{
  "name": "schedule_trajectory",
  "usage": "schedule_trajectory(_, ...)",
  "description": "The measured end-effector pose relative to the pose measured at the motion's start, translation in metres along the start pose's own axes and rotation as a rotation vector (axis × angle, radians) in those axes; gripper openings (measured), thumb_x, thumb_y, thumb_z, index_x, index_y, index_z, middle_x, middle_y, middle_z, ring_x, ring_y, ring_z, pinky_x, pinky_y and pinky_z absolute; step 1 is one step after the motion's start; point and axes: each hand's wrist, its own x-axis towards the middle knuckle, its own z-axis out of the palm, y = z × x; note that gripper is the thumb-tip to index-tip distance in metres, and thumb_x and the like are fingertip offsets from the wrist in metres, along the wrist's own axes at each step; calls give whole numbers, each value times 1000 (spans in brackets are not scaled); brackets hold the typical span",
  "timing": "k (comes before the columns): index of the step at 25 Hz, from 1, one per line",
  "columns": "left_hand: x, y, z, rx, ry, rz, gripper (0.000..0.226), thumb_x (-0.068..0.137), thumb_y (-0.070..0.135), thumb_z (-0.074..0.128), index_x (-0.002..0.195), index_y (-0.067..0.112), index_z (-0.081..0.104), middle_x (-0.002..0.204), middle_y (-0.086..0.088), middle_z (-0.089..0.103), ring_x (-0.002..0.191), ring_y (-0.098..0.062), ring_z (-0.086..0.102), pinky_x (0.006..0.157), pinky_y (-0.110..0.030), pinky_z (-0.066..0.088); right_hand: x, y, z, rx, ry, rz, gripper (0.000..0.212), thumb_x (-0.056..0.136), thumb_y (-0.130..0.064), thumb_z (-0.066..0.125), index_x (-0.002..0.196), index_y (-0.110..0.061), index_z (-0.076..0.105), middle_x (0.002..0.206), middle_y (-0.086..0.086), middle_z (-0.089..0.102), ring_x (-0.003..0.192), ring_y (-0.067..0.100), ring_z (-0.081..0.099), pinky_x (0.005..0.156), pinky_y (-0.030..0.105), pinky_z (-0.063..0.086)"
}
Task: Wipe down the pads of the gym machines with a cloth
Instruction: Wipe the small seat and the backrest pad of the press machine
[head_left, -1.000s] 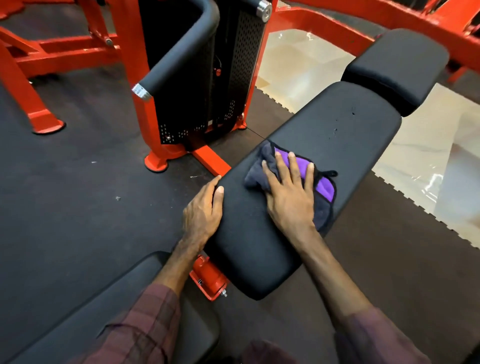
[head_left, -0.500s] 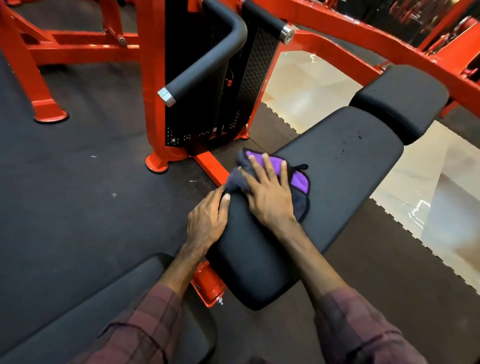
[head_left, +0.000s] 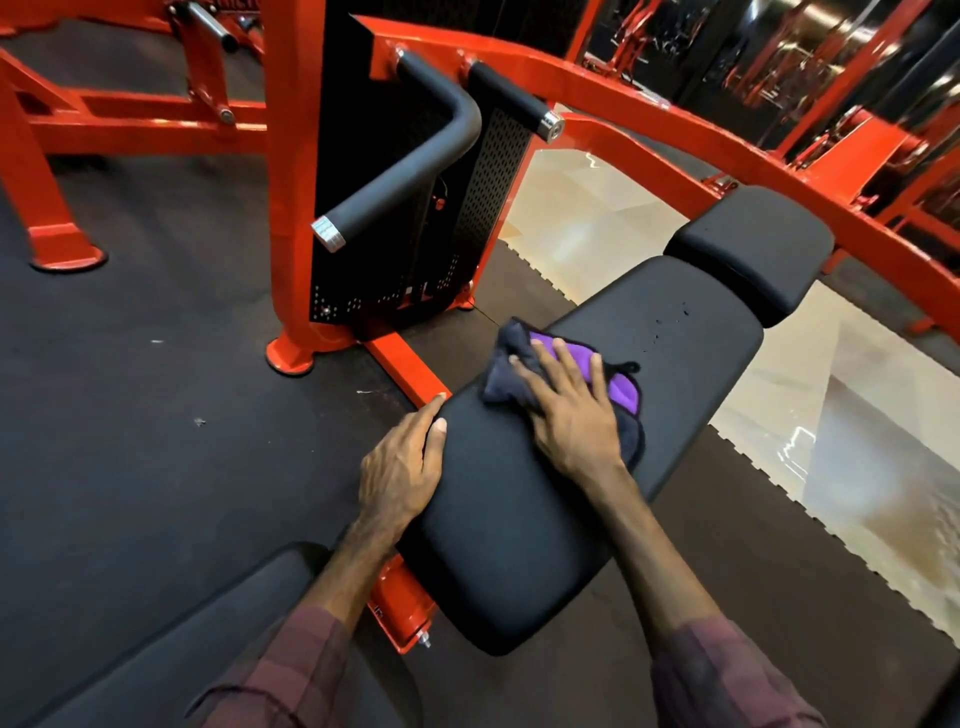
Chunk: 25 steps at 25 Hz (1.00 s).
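On the long pad (head_left: 519, 545), right hand (head_left: 576, 421) presses cloth (head_left: 621, 389) flat (left hand (head_left: 400, 473) rests open).

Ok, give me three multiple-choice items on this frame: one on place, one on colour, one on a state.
1. Where does the cloth lie?
A. on the floor
B. on the long pad
C. over the handle

2. What colour is the machine frame?
A. red-orange
B. blue
C. white

3. How does the right hand meet the cloth?
A. fingers spread flat, pressing
B. pinching a corner, lifted
C. apart from it

Key: 1 B, the cloth sits on the pad's top; 2 A, the posts and beams are red-orange; 3 A, straight fingers lie across it.
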Motion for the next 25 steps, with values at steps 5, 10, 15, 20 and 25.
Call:
schedule_trajectory(5, 0, 4, -1, 21, -34, -3, 45, 111, 44, 41, 155, 40, 46, 140, 13, 63, 122, -19, 64, 92, -41, 54, 36, -6, -8, 23, -30, 221, 62, 100, -32, 56, 160, -26, 42, 174, 3, 23, 162, 31, 12, 127, 66, 4)
schedule_trajectory(10, 0, 11, -3, 7, -63, -37, 46, 111, 39, 41, 156, 35, 46, 152, 10, 56, 135, -18, 56, 102, -41, 49, -31, 11, -2, -15, 56, 30, 62, 97, -28, 57, 158, -28, 46, 169, 1, 36, 160, 30, 23, 128, 63, 12)
schedule_trajectory(15, 19, 31, 11, 65, -19, 0, 43, 112, 32, 44, 154, 25, 50, 150, 2, 58, 135, -21, 55, 105, -39, 46, 6, 1, -3, 36, 75, 119, 62, 93, -30, 60, 154, -25, 52, 170, 4, 33, 160, 33, 21, 126, 67, 12)
schedule_trajectory(20, 47, 56, 25, 59, -52, 58, 44, 112, 38, 42, 154, 27, 48, 151, 7, 56, 137, -14, 52, 108, -37, 44, -49, 45, -3, 18, 130, -7, 64, 87, -30, 47, 151, -27, 55, 165, 2, 44, 158, 31, 30, 127, 64, 16)
schedule_trajectory(25, 64, 70, 35, 96, -60, 72, 46, 112, 43, 37, 155, 28, 47, 156, 8, 53, 142, -12, 49, 112, -37, 43, -40, 32, -6, 62, 117, 36, 65, 88, -24, 61, 152, -26, 55, 168, 5, 38, 159, 34, 25, 125, 67, 15)
